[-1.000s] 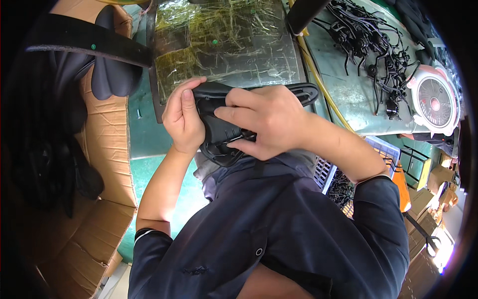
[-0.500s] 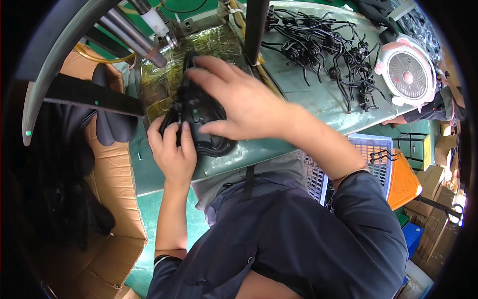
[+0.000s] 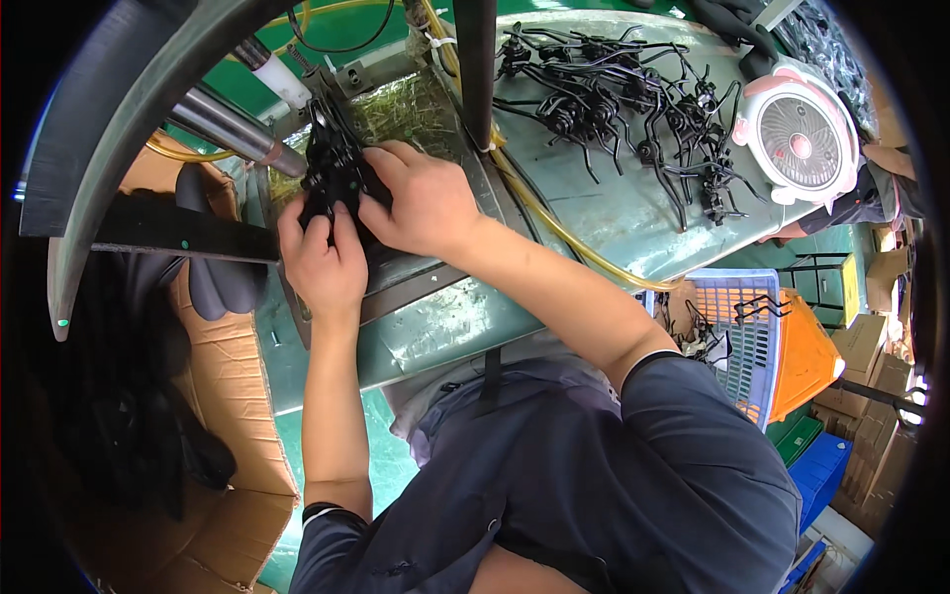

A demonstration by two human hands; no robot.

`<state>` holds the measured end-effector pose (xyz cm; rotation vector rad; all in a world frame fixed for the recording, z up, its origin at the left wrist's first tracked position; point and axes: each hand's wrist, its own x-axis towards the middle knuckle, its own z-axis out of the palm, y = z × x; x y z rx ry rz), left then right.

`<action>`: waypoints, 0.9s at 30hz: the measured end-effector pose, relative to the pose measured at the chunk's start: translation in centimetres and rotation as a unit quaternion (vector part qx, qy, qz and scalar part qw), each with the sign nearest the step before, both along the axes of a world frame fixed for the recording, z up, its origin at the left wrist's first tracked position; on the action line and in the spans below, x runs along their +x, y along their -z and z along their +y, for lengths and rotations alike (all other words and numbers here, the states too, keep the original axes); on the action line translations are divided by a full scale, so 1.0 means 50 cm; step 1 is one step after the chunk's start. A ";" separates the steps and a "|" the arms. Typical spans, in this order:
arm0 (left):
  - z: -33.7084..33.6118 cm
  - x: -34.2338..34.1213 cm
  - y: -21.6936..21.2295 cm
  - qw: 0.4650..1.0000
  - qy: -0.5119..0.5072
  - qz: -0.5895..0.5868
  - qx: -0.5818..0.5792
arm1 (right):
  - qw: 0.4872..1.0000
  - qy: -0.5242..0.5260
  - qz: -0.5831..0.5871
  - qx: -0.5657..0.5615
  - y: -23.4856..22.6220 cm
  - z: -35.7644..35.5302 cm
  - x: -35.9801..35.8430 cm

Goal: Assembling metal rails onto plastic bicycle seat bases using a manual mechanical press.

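Both hands grip a black bicycle saddle (image 3: pixel 338 163) over the worktable, its narrow end pointing away from me and its dark metal frame partly in view. My left hand (image 3: pixel 327 259) curls its fingers over the saddle's near left part. On the right side, my right hand (image 3: pixel 424 203) has its fingers bent around it, thumb pressed inward. Much of the saddle is hidden by my hands. Just beyond it, a metal cylinder rod (image 3: pixel 233 127) slants in from the upper left, its tip very close to the saddle.
Several black bent-wire frames (image 3: pixel 633 94) lie piled on the table's (image 3: pixel 579 173) far right, near a pink-and-white fan (image 3: pixel 800 141). A dark upright post (image 3: pixel 476 69) and yellow hose (image 3: pixel 554 226) stand between. At left, a cardboard box (image 3: pixel 223 396) holds black saddles. A lilac crate (image 3: pixel 747 342) is at right.
The saddle has been turned and tilted up, moving left and toward the cylinder rod. My right hand has gone from spread across it to gripping its right side. The view has shifted slightly.
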<state>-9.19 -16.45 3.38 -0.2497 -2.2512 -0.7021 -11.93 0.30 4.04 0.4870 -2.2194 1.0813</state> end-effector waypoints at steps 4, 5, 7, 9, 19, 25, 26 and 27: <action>-0.002 0.009 -0.001 1.000 0.007 0.011 -0.012 | 0.998 -0.009 -0.060 -0.008 -0.008 0.003 0.011; 0.001 0.012 -0.002 1.000 0.008 0.001 0.005 | 0.998 -0.004 -0.060 -0.018 -0.004 0.001 0.011; 0.003 0.020 -0.006 1.000 0.009 -0.006 0.022 | 0.998 0.002 -0.057 -0.027 -0.003 0.006 0.012; -0.002 0.026 -0.011 0.997 0.024 0.057 0.044 | 0.997 -0.009 -0.050 -0.056 -0.016 0.011 0.018; -0.073 0.055 -0.048 0.956 0.053 -0.225 0.182 | 0.941 -0.219 -0.224 -0.127 -0.072 0.133 0.068; -0.024 0.163 -0.146 0.689 0.296 -0.408 0.522 | 0.986 -0.159 -0.021 0.045 -0.041 0.236 0.153; -0.004 0.167 -0.161 0.672 0.331 -0.381 0.542 | 0.978 -0.180 -0.075 -0.070 0.001 0.255 0.153; 0.003 0.165 -0.173 0.667 0.341 -0.382 0.542 | 0.834 -0.260 -0.321 -0.367 0.086 0.276 0.147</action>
